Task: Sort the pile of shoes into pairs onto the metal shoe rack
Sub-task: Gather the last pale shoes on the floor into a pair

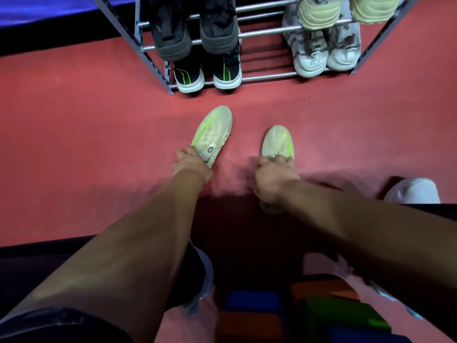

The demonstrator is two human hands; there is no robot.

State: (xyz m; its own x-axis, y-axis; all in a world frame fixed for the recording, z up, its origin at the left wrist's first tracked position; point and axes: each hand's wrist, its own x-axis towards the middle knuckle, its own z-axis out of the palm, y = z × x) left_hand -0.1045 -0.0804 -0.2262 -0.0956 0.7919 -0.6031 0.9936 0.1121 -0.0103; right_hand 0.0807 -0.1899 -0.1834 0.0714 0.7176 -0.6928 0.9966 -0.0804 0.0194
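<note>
Two cream shoes with neon-green marks lie on the red floor in front of the metal shoe rack [269, 76]. The left shoe [214, 131] is turned sole up, and my left hand [191, 165] grips its heel end. The right shoe [277, 142] stands upright, toe toward the rack, and my right hand [273, 178] grips it at the laces and collar. Its heel is hidden under my hand. On the rack sit pairs: black-and-green shoes [207, 74], dark grey shoes [193, 33], white shoes [325, 54] and pale yellow shoes [346, 9].
A white shoe [411, 191] lies on the floor at the right, beside my right forearm. Coloured blocks [304, 310] sit near the bottom edge. A dark blue surface [37, 11] runs along the upper left. The rack's bottom shelf shows bare bars between the two pairs.
</note>
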